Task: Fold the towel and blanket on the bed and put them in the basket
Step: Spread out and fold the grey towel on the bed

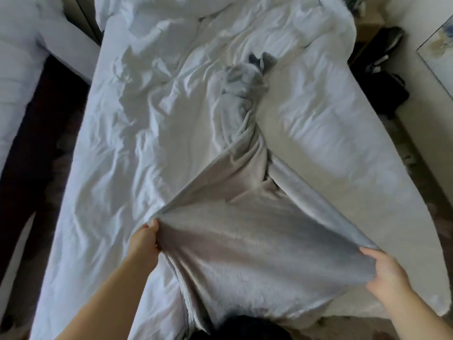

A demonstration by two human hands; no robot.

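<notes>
A light grey plush blanket (245,241) lies stretched along the white bed (127,148), its far end bunched and twisted near the middle of the bed. My left hand (144,244) grips the blanket's near left edge. My right hand (387,273) grips the near right edge, so the cloth is pulled taut between them. A darker grey piece of cloth (262,61), perhaps the towel, pokes out past the bunched end. No basket is in view.
A white duvet (331,119) is folded back on the bed's right side. A second white bed (22,57) stands at left across a dark floor strip. Dark bags (382,87) sit on the floor at right beside a pale wall.
</notes>
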